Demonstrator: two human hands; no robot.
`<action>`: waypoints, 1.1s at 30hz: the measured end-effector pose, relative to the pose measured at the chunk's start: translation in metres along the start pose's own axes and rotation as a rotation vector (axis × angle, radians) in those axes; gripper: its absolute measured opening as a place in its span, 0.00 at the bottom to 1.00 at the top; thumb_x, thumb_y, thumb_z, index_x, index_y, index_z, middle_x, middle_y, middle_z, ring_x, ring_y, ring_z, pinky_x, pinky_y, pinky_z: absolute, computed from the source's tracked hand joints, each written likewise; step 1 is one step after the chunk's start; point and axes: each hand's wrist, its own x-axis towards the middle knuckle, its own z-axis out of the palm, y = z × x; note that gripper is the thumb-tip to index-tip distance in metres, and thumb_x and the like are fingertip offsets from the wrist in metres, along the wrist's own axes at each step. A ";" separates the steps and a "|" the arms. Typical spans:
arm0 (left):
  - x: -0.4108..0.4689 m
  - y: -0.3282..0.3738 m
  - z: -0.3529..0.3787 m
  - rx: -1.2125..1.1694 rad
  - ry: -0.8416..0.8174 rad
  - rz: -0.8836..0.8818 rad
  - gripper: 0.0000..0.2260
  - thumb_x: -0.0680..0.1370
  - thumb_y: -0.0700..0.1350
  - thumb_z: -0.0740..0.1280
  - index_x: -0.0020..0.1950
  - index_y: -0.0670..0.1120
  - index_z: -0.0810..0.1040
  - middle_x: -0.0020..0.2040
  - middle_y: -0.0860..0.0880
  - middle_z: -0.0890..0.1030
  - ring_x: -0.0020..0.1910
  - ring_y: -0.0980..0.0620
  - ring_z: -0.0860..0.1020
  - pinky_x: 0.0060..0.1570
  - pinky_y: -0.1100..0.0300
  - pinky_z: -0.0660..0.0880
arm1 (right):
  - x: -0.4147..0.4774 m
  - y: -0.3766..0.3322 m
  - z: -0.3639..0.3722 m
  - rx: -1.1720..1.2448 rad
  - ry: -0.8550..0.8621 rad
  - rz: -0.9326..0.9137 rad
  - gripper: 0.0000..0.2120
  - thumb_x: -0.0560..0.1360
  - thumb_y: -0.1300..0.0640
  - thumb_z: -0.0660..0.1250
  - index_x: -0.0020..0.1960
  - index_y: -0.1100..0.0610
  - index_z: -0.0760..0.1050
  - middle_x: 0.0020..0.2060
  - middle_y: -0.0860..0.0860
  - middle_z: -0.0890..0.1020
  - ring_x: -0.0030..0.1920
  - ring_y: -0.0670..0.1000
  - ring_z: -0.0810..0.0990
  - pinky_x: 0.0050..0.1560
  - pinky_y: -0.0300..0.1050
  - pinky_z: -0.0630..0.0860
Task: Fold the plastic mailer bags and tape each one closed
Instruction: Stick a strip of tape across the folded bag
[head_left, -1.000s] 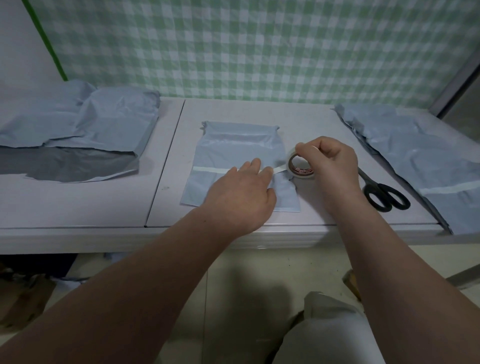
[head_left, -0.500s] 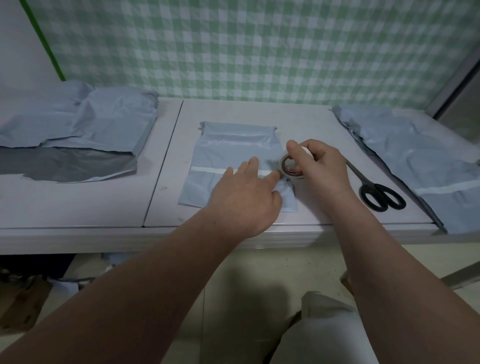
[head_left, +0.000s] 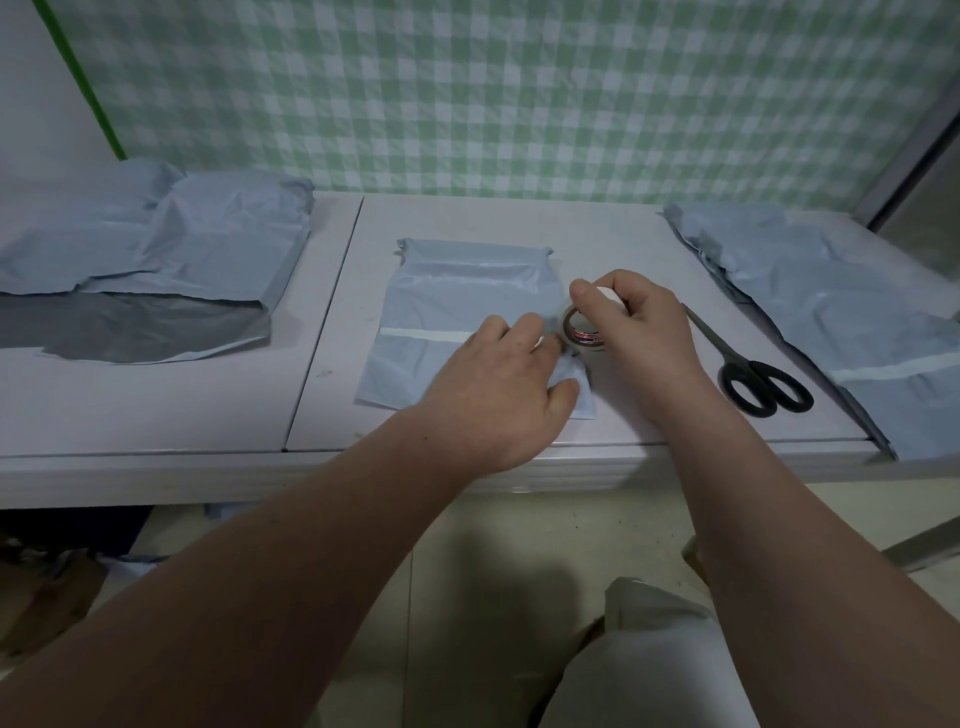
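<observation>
A folded grey-blue mailer bag (head_left: 447, 296) lies flat in the middle of the white table (head_left: 332, 405), with a strip of clear tape (head_left: 415, 333) running across it. My left hand (head_left: 498, 384) rests on the bag's right part, fingers pressing down at the tape's end. My right hand (head_left: 639, 332) grips a roll of clear tape (head_left: 579, 332) upright at the bag's right edge, right against my left fingertips. The bag's lower right corner is partly hidden under my left hand.
Black-handled scissors (head_left: 753, 379) lie shut to the right of my right hand. A stack of grey mailer bags (head_left: 831, 312) fills the table's right end. Another pile of bags (head_left: 156, 260) sits on the left table. A checked green wall stands behind.
My right hand brought the tape roll leftward, back to the bag's right edge, until it met my left fingertips. My left hand stayed pressed on the bag.
</observation>
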 end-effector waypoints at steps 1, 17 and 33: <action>0.000 0.000 0.000 0.010 -0.004 -0.001 0.21 0.80 0.55 0.50 0.66 0.46 0.68 0.48 0.52 0.59 0.47 0.51 0.60 0.54 0.58 0.62 | 0.001 0.001 0.000 -0.009 0.009 0.001 0.15 0.69 0.42 0.66 0.34 0.53 0.75 0.29 0.43 0.78 0.46 0.55 0.78 0.48 0.49 0.74; 0.002 0.004 -0.001 0.077 -0.023 -0.014 0.20 0.81 0.55 0.50 0.67 0.45 0.67 0.48 0.50 0.60 0.46 0.50 0.60 0.57 0.56 0.63 | -0.008 -0.009 -0.003 -0.236 0.293 0.070 0.13 0.69 0.53 0.67 0.28 0.52 0.69 0.27 0.43 0.74 0.48 0.50 0.64 0.52 0.49 0.70; 0.012 0.011 0.007 0.169 -0.011 -0.069 0.24 0.80 0.58 0.45 0.67 0.47 0.69 0.55 0.47 0.67 0.46 0.51 0.57 0.59 0.51 0.65 | -0.005 -0.006 0.005 -0.404 0.190 0.011 0.06 0.69 0.49 0.67 0.42 0.48 0.72 0.42 0.46 0.78 0.49 0.51 0.67 0.55 0.51 0.69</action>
